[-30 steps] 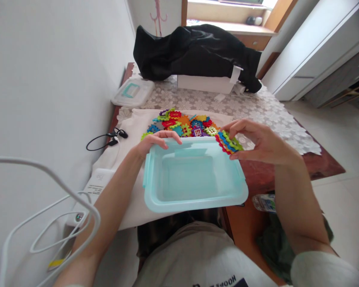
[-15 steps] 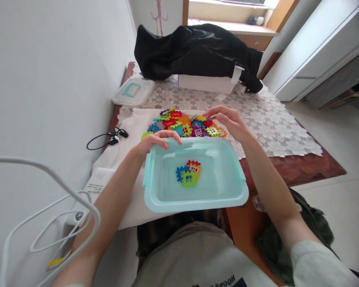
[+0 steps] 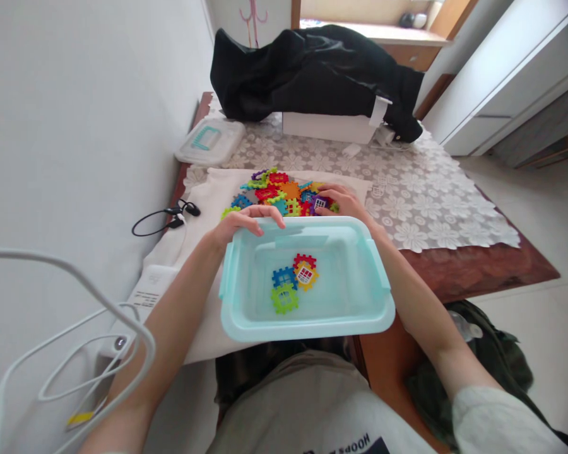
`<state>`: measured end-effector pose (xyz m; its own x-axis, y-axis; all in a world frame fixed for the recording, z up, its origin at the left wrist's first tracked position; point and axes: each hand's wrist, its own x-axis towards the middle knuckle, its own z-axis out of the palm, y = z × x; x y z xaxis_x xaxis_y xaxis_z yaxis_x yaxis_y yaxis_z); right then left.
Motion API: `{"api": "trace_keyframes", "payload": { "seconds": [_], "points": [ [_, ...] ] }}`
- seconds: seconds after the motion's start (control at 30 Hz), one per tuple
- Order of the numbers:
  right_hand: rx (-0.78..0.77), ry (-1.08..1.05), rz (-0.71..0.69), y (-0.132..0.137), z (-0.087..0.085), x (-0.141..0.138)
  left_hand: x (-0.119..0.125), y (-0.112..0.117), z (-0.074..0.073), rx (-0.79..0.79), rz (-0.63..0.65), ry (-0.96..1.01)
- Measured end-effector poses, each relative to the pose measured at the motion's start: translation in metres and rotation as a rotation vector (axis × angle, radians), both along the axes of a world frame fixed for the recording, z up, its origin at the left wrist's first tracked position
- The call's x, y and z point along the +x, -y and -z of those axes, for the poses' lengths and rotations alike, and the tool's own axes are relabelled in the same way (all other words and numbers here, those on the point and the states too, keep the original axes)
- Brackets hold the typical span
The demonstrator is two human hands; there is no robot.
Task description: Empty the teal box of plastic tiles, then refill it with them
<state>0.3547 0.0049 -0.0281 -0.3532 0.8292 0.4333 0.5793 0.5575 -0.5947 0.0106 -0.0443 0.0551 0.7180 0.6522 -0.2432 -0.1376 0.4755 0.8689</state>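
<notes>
A light teal plastic bin (image 3: 350,309) is tilted toward me at the table's front edge. My left hand (image 3: 250,221) grips its upper left rim, fingers over the edge and thumb out of sight. Inside lie a blue block (image 3: 284,276), a lime green block (image 3: 284,299), a yellow block (image 3: 307,277) with a white window, and a red block (image 3: 305,260). Behind the bin, my right hand (image 3: 343,200) reaches into a pile of colourful notched building blocks (image 3: 269,192), its fingers and thumb closed around a purple block (image 3: 319,204) with a white window.
A clear lid (image 3: 211,142) with a teal handle lies at the back left. Black earphones (image 3: 168,214) rest by the wall. A black cloth (image 3: 312,75) covers a white box at the rear. A white cable (image 3: 76,271) loops at the left, and a dark bag (image 3: 492,359) sits low right.
My right hand has lowered onto the pile and closed around the purple block. Inside the bin, the blocks have slid apart, the green one moving left and down.
</notes>
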Motion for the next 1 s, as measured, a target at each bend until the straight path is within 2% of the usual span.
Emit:
{"api": "trace_keyframes", "payload": {
  "seconds": [0.17, 0.33, 0.53, 0.7, 0.77, 0.9, 1.0],
  "points": [
    [-0.007, -0.09, 0.023, -0.001, -0.004, -0.003, -0.004, -0.001, 0.002, 0.011, -0.002, -0.012],
    [-0.051, -0.171, 0.016, 0.0, -0.008, -0.004, 0.002, -0.005, 0.001, -0.005, 0.013, 0.032],
    [0.063, -0.21, 0.076, 0.009, -0.018, -0.01, 0.003, -0.005, 0.001, 0.004, 0.003, 0.03],
    [0.145, -0.25, 0.201, 0.017, -0.026, -0.013, 0.001, -0.004, 0.002, 0.02, -0.016, 0.005],
    [0.129, -0.297, 0.235, 0.016, -0.024, -0.013, 0.001, -0.001, 0.001, 0.007, -0.008, 0.001],
    [0.003, -0.4, 0.269, 0.007, -0.015, -0.009, 0.002, 0.005, -0.004, -0.01, -0.016, -0.015],
    [-0.036, -0.39, 0.31, 0.001, -0.009, -0.006, -0.002, 0.005, -0.003, -0.006, 0.001, -0.045]
  ]
}}
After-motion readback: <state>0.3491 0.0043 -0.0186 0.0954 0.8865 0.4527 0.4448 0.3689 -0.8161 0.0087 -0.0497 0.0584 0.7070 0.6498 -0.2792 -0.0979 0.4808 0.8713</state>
